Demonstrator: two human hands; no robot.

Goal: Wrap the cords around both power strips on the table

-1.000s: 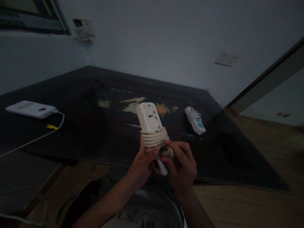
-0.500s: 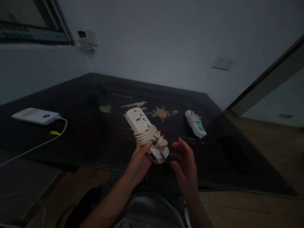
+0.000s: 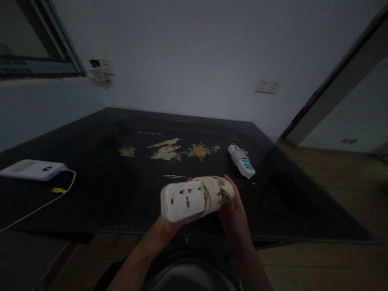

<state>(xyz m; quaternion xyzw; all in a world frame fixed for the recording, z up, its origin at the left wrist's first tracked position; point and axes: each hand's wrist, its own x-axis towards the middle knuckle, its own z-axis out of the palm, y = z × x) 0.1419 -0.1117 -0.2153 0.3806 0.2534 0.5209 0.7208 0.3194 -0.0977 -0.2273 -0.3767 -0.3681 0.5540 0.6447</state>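
Observation:
A white power strip point(image 3: 184, 201) with its own cream cord wound round its right half is held up over the front edge of the dark table. Its socket face is turned toward me, and the plug is tucked at the right end. My left hand point(image 3: 171, 226) grips the strip from below, with most of the fingers hidden behind it. Around the right end, by the plug, my right hand point(image 3: 232, 208) is closed on the same strip. A second, smaller power strip point(image 3: 241, 161) with blue sockets and a wrapped grey cord lies on the table to the right.
On the left of the black table point(image 3: 121, 202) lies a white power bank point(image 3: 36, 169) with a white cable point(image 3: 72, 182) trailing off to the left. A yellow tag point(image 3: 58, 190) is beside the cable. Wall sockets point(image 3: 268, 86) are on the wall behind.
The power strip has turned from slanting upright to lying nearly crosswise. My right hand, apart from it before, has come onto its right end. The view has shifted slightly.

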